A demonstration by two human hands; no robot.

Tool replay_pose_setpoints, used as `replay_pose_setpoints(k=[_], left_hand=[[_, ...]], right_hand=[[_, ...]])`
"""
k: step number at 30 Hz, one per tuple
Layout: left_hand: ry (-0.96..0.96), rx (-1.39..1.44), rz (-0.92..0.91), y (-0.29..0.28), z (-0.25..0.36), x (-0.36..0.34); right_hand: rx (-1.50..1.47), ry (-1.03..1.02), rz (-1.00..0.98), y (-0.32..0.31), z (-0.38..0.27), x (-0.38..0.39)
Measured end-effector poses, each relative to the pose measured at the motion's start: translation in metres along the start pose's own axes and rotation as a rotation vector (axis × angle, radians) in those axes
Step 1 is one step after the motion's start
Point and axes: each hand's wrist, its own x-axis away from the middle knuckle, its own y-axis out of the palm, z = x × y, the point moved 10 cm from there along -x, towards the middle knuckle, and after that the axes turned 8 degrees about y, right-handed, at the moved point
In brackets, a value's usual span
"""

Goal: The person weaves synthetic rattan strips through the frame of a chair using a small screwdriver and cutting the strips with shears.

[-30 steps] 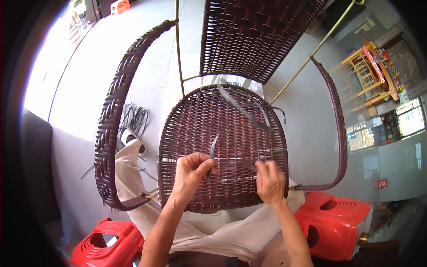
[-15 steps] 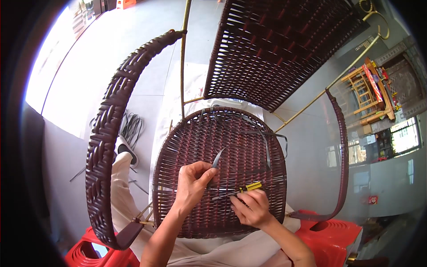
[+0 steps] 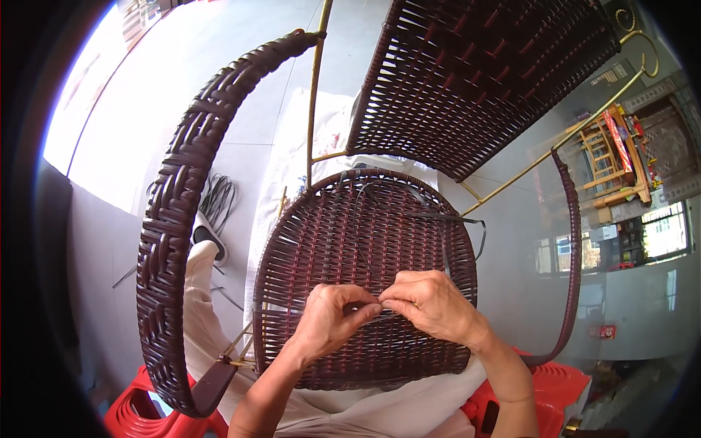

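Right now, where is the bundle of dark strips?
In the head view, the bundle lies on the floor at left, just beyond the shoe, right of the left armrest.

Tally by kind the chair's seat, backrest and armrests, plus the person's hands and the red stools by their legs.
Seat: 1
Backrest: 1
Armrests: 2 (left armrest, right armrest)
Hands: 2 (left hand, right hand)
Red stools: 2 (left stool, right stool), both partly in view
Total: 8

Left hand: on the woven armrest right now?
No, the left hand is over the woven seat, with its fingertips close against those of the right hand.
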Motion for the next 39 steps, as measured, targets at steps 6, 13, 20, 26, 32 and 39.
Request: replay_pose_setpoints(k=[6, 13, 20, 26, 32, 39], left_hand=[[-0.041, -0.298, 0.453, -0.052, -0.018, -0.013], [0.007, -0.733, 0.155, 0.047, -0.024, -0.059], [0.303, -0.707, 0.226, 0.077, -0.003, -0.095], [0.366, -0.656, 0.087, 0.052, -0.006, -0.080], [0.229, -0.178, 0.457, -0.013, -0.031, -0.020], [0.177, -0.427, 0.411, 0.008, -0.020, -0.050]], right_hand=[[0.455, 0.167, 0.474, -0.091, 0.020, 0.002], [0.098, 0.198, 0.452, -0.120, 0.035, -0.013], [0.008, 0.040, 0.238, -0.092, 0.032, -0.078], [0.196, 0.064, 0.135, -0.039, 0.070, -0.139], [-0.005, 0.148, 0.019, -0.026, 0.099, -0.153], [-0.229, 0.172, -0.069, -0.008, 0.099, -0.148]])
